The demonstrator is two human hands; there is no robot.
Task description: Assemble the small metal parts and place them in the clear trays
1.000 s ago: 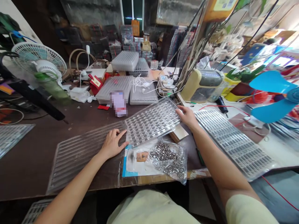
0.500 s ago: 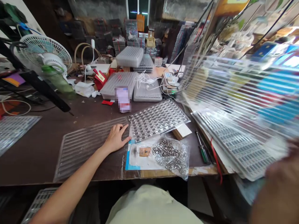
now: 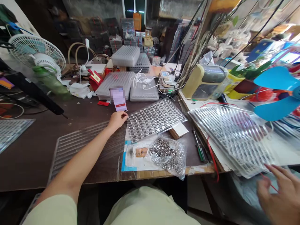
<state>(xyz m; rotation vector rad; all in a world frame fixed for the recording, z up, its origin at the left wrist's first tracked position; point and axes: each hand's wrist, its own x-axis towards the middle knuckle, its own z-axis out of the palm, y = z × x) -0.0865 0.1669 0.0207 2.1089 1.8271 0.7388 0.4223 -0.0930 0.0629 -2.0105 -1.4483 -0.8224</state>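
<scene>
My left hand (image 3: 117, 121) is closed at the far left corner of a clear plastic tray (image 3: 154, 120) filled with rows of small dark and silver metal parts; its fingers pinch the corner edge. Under my left forearm lies a clear ribbed tray (image 3: 77, 140). My right hand (image 3: 281, 190) is open at the lower right, fingers apart, just off the near edge of a stack of slotted trays (image 3: 225, 137). One clear sheet-like tray lies askew on top of that stack. In front of the filled tray sits a plastic bag (image 3: 171, 156) of small shiny metal pieces.
A green-handled screwdriver (image 3: 199, 148) lies right of the bag. A phone (image 3: 119, 100) stands behind my left hand. Further back are stacked trays (image 3: 116, 84) and white cables (image 3: 142, 78). A white fan (image 3: 39, 53) is at left, a blue-bladed fan (image 3: 276, 93) at right.
The clear tray swung up at the right now lies on the stack, and my right hand is off it. My left hand moved from flat on the table to the filled tray's corner.
</scene>
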